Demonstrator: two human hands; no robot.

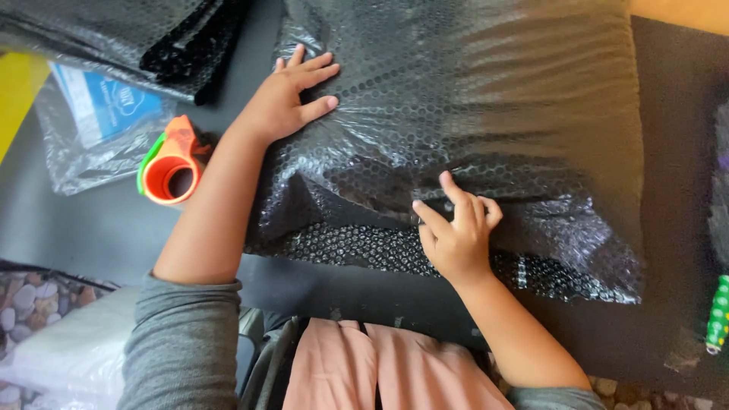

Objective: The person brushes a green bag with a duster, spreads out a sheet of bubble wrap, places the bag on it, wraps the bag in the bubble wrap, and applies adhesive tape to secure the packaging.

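Note:
A large bundle wrapped in black bubble wrap (486,99) fills the middle of the dark table. My left hand (292,95) lies flat on its upper left corner, fingers spread. My right hand (456,231) pinches the folded near edge of the wrap between thumb and fingers. A loose flap of bubble wrap (342,243) lies under the bundle toward me.
An orange tape dispenser with a green edge (171,163) stands left of my left forearm. A clear plastic bag with a blue and white packet (99,121) lies at the far left. More black bubble wrap (129,38) is piled at top left. A green object (717,315) pokes in at right.

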